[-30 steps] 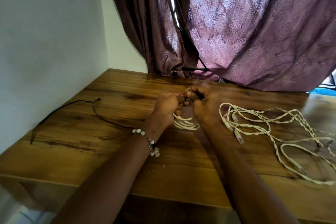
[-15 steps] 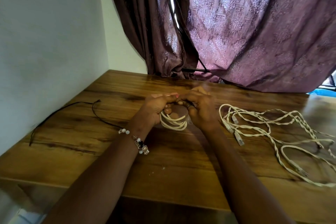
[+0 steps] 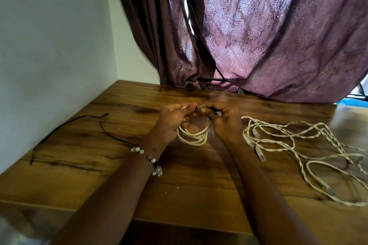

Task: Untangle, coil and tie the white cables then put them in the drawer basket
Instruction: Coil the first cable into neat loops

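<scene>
A wooden table point(image 3: 83, 165) is backed by a purple curtain point(image 3: 278, 36). Near its centre a coiled white cable point(image 3: 196, 137) is gripped by the left hand point(image 3: 175, 119) and right hand point(image 3: 221, 117), the tie at the fingertips too blurred to be made out. Tangled white cables point(image 3: 298, 149) are spread towards the right edge, partly cut off.

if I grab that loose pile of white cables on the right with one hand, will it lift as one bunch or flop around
The loose white cables would probably flop: long slack loops sprawl over the table. Several strands look twisted together, so most would likely drag along in one trailing tangle. The plug ends lie free and may dangle and swing.
</scene>
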Tool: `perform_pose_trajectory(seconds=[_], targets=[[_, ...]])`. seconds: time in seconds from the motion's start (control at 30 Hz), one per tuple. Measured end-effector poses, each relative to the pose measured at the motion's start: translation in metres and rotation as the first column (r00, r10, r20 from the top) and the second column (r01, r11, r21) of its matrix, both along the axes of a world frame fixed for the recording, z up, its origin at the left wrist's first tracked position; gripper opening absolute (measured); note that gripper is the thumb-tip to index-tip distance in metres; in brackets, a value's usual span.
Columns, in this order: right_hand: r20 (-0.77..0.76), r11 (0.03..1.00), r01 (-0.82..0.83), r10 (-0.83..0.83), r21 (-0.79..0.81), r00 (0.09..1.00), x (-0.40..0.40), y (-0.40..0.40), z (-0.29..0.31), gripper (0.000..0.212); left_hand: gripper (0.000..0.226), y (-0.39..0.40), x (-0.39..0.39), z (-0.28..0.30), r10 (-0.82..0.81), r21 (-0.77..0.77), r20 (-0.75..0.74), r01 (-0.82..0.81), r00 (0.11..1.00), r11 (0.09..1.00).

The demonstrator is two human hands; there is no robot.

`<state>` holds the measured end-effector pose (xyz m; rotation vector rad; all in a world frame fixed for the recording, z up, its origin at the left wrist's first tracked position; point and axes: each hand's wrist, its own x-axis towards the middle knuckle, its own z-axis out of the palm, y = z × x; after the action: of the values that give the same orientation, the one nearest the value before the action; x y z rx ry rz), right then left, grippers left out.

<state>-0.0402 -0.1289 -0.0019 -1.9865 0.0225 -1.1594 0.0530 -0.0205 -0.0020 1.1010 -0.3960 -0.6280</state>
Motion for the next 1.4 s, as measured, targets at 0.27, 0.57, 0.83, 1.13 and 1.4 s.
perform_pose_trajectory(seconds=[0.27,0.57,0.83,1.13,1.4], targets=[[0.125,0.848,0.204,-0.163,-0.489,0.979,0.009,-0.002,-0.01,0.017,0.015,0.003,0.004,0.003,-0.015,-0.043,-0.099,0.01,0.995,0.999],[0.09,0.703,-0.335,0.362,0.628,0.928,-0.003,0.007,0.006,0.021,0.016,0.006,0.0,0.008,0.061,-0.12,0.132,-0.045,0.989,0.992],[-0.029,0.482,-0.211,0.444,0.85,0.895,-0.005,0.007,0.012,0.04,0.016,0.011,0.002,0.003,0.127,-0.01,0.651,-0.158,0.748,0.987],[0.023,0.197,-0.177,0.603,0.964,0.798,-0.011,0.005,0.014,0.052,0.02,0.007,0.005,-0.001,0.192,-0.145,0.972,-0.295,0.135,0.944],[0.055,0.091,-0.119,0.523,0.989,0.851,-0.01,0.009,0.01,0.05,0.026,0.006,0.006,-0.004,0.208,-0.172,0.974,-0.294,0.093,0.94]])
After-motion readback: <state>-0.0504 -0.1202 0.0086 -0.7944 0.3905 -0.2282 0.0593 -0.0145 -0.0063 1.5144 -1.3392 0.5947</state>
